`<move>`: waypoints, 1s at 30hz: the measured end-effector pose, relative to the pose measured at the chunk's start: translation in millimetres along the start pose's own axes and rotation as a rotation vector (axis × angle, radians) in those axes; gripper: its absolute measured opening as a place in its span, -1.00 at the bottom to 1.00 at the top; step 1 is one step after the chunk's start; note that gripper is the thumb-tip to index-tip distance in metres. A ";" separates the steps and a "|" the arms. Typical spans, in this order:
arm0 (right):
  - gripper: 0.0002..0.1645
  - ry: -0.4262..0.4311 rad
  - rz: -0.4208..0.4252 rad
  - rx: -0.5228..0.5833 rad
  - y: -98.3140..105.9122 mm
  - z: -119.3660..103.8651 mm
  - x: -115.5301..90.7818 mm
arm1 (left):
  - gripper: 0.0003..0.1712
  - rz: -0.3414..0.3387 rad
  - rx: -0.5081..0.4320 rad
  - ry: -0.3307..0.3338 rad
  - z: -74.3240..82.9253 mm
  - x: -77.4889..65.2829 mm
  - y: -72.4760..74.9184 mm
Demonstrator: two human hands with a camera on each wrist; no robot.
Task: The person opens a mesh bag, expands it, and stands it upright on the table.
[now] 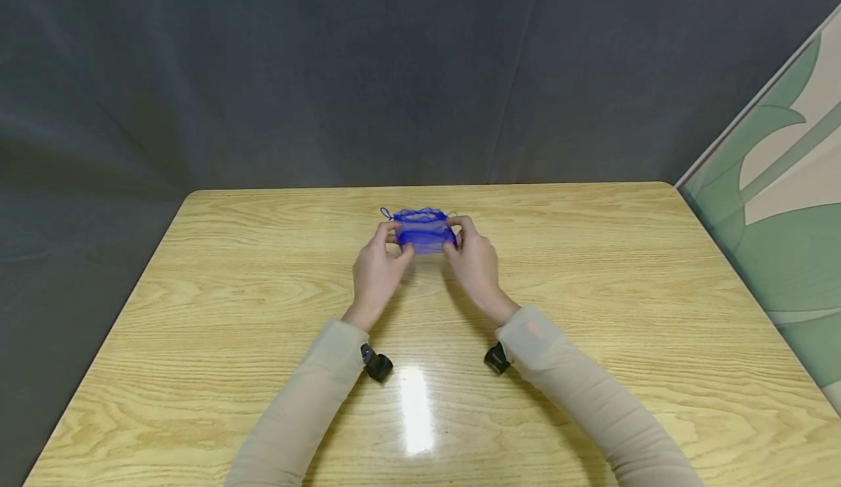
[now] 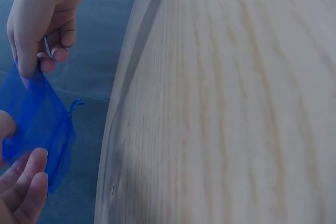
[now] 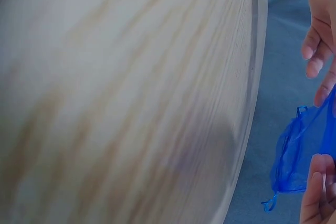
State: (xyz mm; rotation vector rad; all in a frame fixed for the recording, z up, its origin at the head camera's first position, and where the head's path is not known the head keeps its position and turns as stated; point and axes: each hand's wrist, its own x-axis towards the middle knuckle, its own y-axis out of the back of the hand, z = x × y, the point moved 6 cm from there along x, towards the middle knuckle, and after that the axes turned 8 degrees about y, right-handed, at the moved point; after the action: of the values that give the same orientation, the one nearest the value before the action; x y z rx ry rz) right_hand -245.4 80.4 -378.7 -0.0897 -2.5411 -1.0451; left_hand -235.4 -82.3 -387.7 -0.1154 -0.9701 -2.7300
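Note:
A small, sheer blue drawstring pouch [image 1: 423, 237] is held up between both hands near the far side of the table. My left hand [image 1: 379, 268] pinches its left side, thumb on the near face and fingers at the side. The right hand [image 1: 474, 261] grips the opposite side in much the same way. A cord loop sticks out at the pouch's upper left corner. In the left wrist view the pouch [image 2: 39, 119] spreads between the right hand [image 2: 44, 14] above and the left hand [image 2: 23, 187] below. The right wrist view shows the see-through pouch [image 3: 296, 153] with cord loops at its gathered edge.
A wood-grain table [image 1: 230, 341] with rounded far corners lies under both arms. Behind it hangs a dark grey curtain [image 1: 407, 71]. A panel with green leaf shapes [image 1: 788, 217] stands along the right. Small black cameras sit at the left wrist [image 1: 377, 364] and right wrist [image 1: 496, 359].

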 end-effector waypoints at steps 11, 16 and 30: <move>-0.73 0.004 0.000 0.004 -0.6 -0.5 -0.9 | -0.78 0.084 -0.001 -0.036 0.9 -1.4 4.0; -0.70 0.005 -0.006 0.020 -1.4 -1.7 -1.2 | -0.78 0.095 -0.007 -0.023 -0.6 -1.4 3.3; -0.64 -0.024 -0.009 0.051 -1.0 0.9 1.8 | -0.74 0.099 -0.095 0.007 -1.4 0.3 0.0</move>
State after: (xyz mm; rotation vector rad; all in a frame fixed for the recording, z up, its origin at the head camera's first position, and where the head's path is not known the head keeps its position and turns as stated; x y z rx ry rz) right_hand -247.6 80.1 -379.2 -0.0768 -2.5899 -0.9877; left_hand -235.7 -83.3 -388.8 -0.1661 -0.8096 -2.6833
